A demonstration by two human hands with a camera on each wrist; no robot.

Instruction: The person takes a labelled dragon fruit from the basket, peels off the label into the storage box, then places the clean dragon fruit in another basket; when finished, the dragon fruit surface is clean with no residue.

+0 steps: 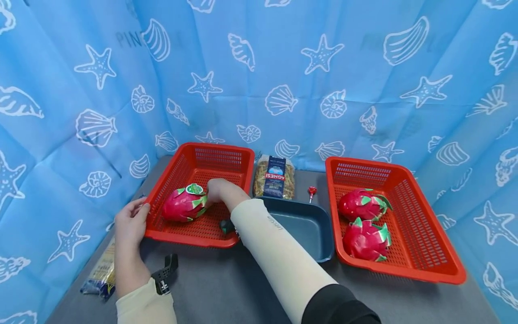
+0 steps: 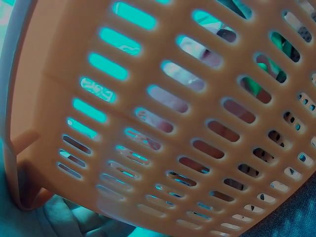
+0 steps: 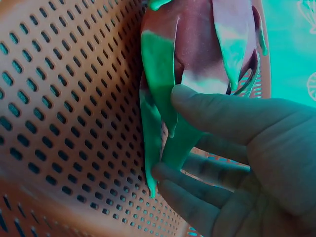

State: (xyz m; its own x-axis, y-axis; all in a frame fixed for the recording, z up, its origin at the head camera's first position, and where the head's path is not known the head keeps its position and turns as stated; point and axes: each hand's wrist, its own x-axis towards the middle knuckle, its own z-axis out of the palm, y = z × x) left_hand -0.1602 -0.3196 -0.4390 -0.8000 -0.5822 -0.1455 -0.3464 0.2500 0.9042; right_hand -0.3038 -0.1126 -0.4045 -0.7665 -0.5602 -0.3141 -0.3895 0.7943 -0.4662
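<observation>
In the head view, a pink dragon fruit point(image 1: 183, 206) with a round green-and-white sticker lies in the left red basket point(image 1: 220, 243). My right hand point(image 1: 226, 192) reaches over that basket to the fruit's leafy end. Seen from the right wrist, the thumb and fingers point(image 3: 192, 197) of this hand are curled about the green leaf tips of the dragon fruit point(image 3: 197, 44). My left hand point(image 1: 131, 222) grips the basket's left rim, with the thumb near the top edge. From the left wrist, the slotted basket wall point(image 2: 118, 118) hides most of that hand.
A second red basket point(image 1: 441, 252) on the right holds two dragon fruits point(image 1: 366, 238). Between the baskets are a dark blue tray point(image 1: 303, 229), a pasta bag point(image 1: 275, 177) and a red lollipop point(image 1: 312, 191). Another packet point(image 1: 103, 270) lies beside my left forearm. A blue curtain point(image 1: 259, 67) hangs behind.
</observation>
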